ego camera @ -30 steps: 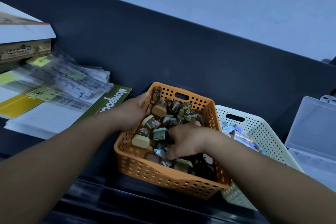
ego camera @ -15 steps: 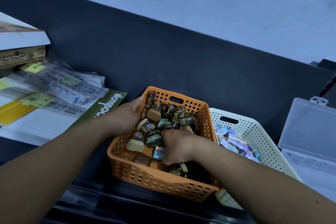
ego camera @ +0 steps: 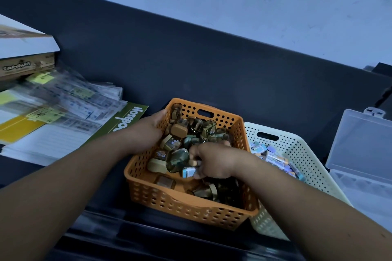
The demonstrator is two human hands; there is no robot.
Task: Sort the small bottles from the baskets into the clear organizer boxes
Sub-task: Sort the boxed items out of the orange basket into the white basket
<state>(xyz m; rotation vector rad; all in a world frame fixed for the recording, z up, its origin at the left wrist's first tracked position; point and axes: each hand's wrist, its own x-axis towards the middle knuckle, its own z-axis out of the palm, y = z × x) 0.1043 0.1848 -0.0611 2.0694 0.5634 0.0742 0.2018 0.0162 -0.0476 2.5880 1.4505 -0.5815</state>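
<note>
An orange perforated basket [ego camera: 186, 205] sits in front of me, filled with several small brown and green bottles [ego camera: 180, 131] with tan caps. My left hand [ego camera: 148, 131] grips the basket's left rim. My right hand [ego camera: 214, 161] is inside the basket with curled fingers, holding small bottles, a pale blue one [ego camera: 188, 172] showing under the fingers. A cream perforated basket [ego camera: 297, 154] to the right holds several blue and orange bottles [ego camera: 275, 160]. A clear organizer box [ego camera: 360, 154] stands open at the far right.
Papers, plastic sleeves and a green notebook [ego camera: 125, 123] lie on the left, under a stacked cardboard box [ego camera: 27, 65]. A dark padded back panel [ego camera: 212, 70] rises behind the baskets. A dark ledge runs along the front edge below the orange basket.
My right hand has closed and drawn slightly up and left among the bottles, shifting a green bottle beside it. My left hand stays on the basket rim.
</note>
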